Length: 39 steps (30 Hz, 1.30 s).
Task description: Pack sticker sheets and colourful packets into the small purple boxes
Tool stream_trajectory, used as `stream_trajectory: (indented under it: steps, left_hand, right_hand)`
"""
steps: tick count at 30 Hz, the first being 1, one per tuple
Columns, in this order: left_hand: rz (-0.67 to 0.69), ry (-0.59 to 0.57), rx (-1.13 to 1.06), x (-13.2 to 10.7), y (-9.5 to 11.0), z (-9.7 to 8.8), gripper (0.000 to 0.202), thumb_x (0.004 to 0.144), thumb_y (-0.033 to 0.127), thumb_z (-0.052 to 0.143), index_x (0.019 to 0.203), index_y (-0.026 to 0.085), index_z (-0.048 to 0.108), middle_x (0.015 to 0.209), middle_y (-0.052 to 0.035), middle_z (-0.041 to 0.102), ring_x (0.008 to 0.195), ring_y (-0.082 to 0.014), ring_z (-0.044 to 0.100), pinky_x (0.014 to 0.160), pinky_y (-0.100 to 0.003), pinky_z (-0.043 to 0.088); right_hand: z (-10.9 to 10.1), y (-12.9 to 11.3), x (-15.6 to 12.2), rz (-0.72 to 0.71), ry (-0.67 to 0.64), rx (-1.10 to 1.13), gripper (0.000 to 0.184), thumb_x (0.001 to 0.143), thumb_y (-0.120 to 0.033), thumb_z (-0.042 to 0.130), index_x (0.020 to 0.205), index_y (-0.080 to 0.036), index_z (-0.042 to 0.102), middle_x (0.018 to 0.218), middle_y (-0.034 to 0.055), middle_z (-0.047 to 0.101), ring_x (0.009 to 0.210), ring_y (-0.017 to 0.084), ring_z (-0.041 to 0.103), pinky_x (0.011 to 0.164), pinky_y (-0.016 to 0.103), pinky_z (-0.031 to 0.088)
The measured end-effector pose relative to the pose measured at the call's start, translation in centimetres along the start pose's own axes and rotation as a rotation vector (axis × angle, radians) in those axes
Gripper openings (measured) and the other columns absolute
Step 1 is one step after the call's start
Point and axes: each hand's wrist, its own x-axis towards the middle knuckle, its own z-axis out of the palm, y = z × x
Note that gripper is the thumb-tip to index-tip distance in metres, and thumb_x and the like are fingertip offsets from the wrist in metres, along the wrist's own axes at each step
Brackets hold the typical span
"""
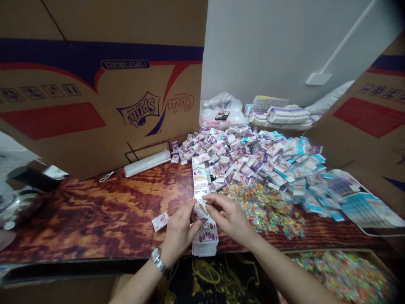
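Head view: cardboard carton panels (95, 84) around heaped packets (249, 160)

Stacked cards (249, 156), print too small to read, tray (370, 250) cut off

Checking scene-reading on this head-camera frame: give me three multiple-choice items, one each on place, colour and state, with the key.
1. Where is the small white printed card?
A) On the cardboard panel
B) On the wood-grain table, left of the left hand
C) In the plastic bag

2. What colour is the metal wristwatch band?
A) Black
B) Gold
C) Silver

3. How does the long paper strip of printed cards lie?
A) Flat, its near end in a folded stack
B) Rolled up
C) Hanging in the air

Key: 1 B, the card lies beside that hand. 2 C, the band shines silver. 3 A, the strip runs flat into the stack.
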Motion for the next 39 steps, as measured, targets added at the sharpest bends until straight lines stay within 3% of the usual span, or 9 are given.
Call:
stream_trajectory:
  steps: [3,13,17,22,28,33,36,39]
  left_hand:
    - [-0.011,0.016,0.015,-0.1,0.0,0.1,0.045,0.083,0.023,0.055,0.126,0.017,0.042,0.115,-0.0115,0.06,0.101,-0.0218,0.06,0.084,-0.034,0.05]
    - [0.034,0.055,0.183,-0.6,0.4,0.4,0.043,0.086,0.026,0.051,0.126,0.016,0.04,0.107,-0.0127,0.062,0.093,-0.0237,0.061,0.077,-0.035,0.052]
    - [0.056,0.072,0.324,-0.5,0.6,0.5,0.052,0.088,0.027,0.046,0.135,0.012,0.029,0.102,-0.0152,0.062,0.089,-0.0253,0.061,0.071,-0.035,0.053]
    - [0.009,0.032,0.329,-0.3,1.0,0.2,0.059,0.091,0.027,0.04,0.142,0.012,0.014,0.099,-0.0137,0.061,0.084,-0.0236,0.061,0.068,-0.034,0.052]
    - [0.035,0.013,0.331,-0.7,0.4,0.3,0.057,0.089,0.032,0.045,0.139,0.012,0.024,0.104,-0.0142,0.061,0.089,-0.0251,0.06,0.07,-0.035,0.052]
    - [0.051,0.075,0.272,-0.7,-0.2,0.3,0.053,0.086,0.023,0.049,0.136,0.015,0.033,0.107,-0.0141,0.061,0.097,-0.0262,0.058,0.081,-0.039,0.049]
    - [-0.055,0.147,0.089,-0.3,-0.1,-0.7,0.053,0.082,0.029,0.056,0.132,0.017,0.042,0.127,-0.0156,0.05,0.118,-0.0305,0.045,0.098,-0.048,0.038]
    - [-0.392,0.155,-0.351,-0.1,0.4,-1.5,0.049,0.083,0.04,0.054,0.126,0.018,0.049,0.126,-0.0136,0.052,0.116,-0.0288,0.048,0.098,-0.046,0.038]
  right_hand:
    - [-0.2,-0.3,0.2,-0.065,-0.019,-0.077,0.024,0.086,-0.014,0.05,0.106,-0.022,0.061,0.09,0.0026,0.064,0.083,0.015,0.059,0.074,0.028,0.046]
    - [0.5,-0.8,0.2,-0.09,-0.018,-0.156,0.023,0.086,-0.013,0.05,0.103,-0.022,0.065,0.087,0.0042,0.063,0.079,0.015,0.06,0.072,0.028,0.05]
    - [1.7,-0.5,-0.4,-0.152,0.107,-0.192,0.029,0.088,-0.014,0.049,0.114,-0.021,0.059,0.091,0.0059,0.065,0.083,0.017,0.06,0.074,0.031,0.051]
    - [3.8,0.4,-2.4,-0.34,0.275,-0.27,0.046,0.088,-0.008,0.045,0.132,-0.019,0.044,0.107,0.0102,0.065,0.097,0.021,0.058,0.083,0.036,0.051]
    - [2.8,0.7,-2.4,-0.043,0.155,-0.104,0.038,0.091,-0.022,0.046,0.129,-0.021,0.046,0.112,0.0092,0.063,0.1,0.02,0.06,0.085,0.035,0.052]
    - [2.9,1.1,-1.5,-0.191,0.097,-0.175,0.037,0.089,-0.019,0.049,0.126,-0.019,0.05,0.116,0.009,0.061,0.107,0.019,0.057,0.092,0.034,0.049]
    - [3.5,2.2,-1.3,-0.303,0.2,-0.285,0.04,0.089,-0.012,0.048,0.129,-0.017,0.047,0.114,0.0099,0.062,0.105,0.019,0.057,0.09,0.034,0.05]
    - [4.3,2.8,-1.3,-0.537,0.205,-0.475,0.043,0.087,-0.006,0.046,0.13,-0.009,0.044,0.115,0.0146,0.062,0.106,0.022,0.056,0.089,0.038,0.049]
